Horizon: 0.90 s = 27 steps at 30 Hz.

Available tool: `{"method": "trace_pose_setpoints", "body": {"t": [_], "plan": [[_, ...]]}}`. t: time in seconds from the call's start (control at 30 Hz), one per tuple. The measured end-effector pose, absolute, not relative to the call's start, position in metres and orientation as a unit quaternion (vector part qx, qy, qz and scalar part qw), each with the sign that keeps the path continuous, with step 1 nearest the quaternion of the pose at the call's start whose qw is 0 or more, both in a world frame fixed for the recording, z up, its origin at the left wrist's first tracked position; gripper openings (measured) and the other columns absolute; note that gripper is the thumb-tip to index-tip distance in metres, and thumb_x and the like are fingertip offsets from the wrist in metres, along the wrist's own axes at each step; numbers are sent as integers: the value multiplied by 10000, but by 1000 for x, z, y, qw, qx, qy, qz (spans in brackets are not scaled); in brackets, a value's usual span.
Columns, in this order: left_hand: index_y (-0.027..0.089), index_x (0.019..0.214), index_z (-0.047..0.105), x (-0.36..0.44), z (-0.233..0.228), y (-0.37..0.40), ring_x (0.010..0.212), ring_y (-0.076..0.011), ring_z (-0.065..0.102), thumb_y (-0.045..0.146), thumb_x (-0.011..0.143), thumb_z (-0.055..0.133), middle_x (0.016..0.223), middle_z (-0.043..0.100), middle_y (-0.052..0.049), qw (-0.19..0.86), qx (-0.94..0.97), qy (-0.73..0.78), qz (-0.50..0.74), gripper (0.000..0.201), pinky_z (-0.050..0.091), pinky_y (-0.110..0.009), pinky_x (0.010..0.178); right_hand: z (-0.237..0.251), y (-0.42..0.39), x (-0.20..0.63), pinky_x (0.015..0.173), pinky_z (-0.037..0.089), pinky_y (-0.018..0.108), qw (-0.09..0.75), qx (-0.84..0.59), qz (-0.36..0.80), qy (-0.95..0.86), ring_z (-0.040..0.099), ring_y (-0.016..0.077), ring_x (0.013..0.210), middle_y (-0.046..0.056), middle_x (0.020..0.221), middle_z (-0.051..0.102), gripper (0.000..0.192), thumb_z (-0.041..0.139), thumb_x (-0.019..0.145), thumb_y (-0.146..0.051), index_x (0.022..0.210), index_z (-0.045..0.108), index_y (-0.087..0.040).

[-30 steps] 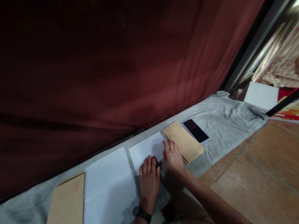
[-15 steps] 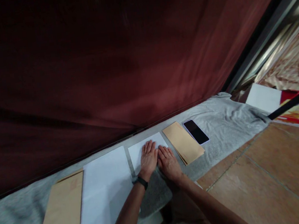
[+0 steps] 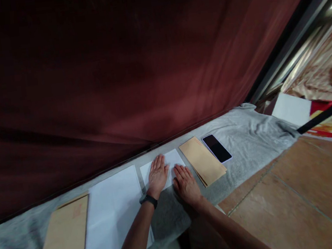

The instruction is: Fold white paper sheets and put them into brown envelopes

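1. Hands lie flat, palms down, side by side at the lower centre of the frame: the left hand (image 3: 157, 174) rests with fingers spread on a small white folded sheet (image 3: 163, 167), and the right hand (image 3: 186, 183) presses the sheet's near right corner, its heel on the cloth. Neither grip is closed on anything; both are open and flat.
2. Folded sheet: smooth, matte, rectangular paper, lying on a soft grey cloth (image 3: 246, 139) with fine wrinkles, which covers the floor along the foot of the curtain.
3. Wristband (image 3: 148, 200): a dark, narrow strap around the left wrist.
4. Left of the hands lies a larger white paper (image 3: 116, 211), smooth and rectangular, and beyond it, at the lower left, a long tan envelope (image 3: 63, 240) of stiff kraft paper.
5. Right of the hands sits a stack of tan envelopes (image 3: 202, 160), edges slightly fanned, just beside a glossy black phone (image 3: 216, 147) with a pale rim.
6. Heavy dark red curtain (image 3: 116, 66) fills the upper frame; brown floor tiles (image 3: 298, 189) fill the lower right.
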<state>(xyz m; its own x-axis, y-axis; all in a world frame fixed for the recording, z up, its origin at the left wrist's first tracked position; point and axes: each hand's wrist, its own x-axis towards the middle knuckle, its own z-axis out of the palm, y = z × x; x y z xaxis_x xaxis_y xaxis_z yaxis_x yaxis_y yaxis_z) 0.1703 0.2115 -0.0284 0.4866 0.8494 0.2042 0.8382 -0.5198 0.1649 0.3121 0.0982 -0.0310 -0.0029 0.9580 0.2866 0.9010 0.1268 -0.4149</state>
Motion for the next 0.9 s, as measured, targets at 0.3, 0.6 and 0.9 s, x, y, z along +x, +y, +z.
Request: {"method": "trace_pose_setpoints", "body": {"t": [0.3, 0.6, 0.9], "plan": [[70, 1512, 446, 145, -28, 200, 1491, -268, 393, 386, 1048, 263, 1567, 469, -172, 6, 838, 528, 139, 591, 331, -462, 1228, -22, 121, 317, 1177, 381, 480, 257, -660, 79, -702, 454, 288, 1436, 155, 1534, 514, 451, 445, 1022, -233, 1441, 559, -113], [112, 1531, 437, 149, -25, 199, 1507, -279, 363, 372, 1049, 278, 1587, 451, -134, 11, 822, 556, 123, 570, 295, -496, 1236, -19, 190, 316, 1202, 326, 462, 218, -608, 75, -759, 460, 258, 1426, 103, 1539, 521, 415, 477, 1040, -303, 1418, 592, -175], [47, 1513, 444, 146, -25, 193, 1496, -304, 377, 353, 1041, 299, 1573, 446, -201, 1, 767, 625, 149, 581, 270, -521, 1236, -30, 196, 328, 1221, 277, 456, 201, -639, 48, -741, 432, 255, 1449, 118, 1567, 481, 487, 407, 1061, -328, 1503, 495, -142]]}}
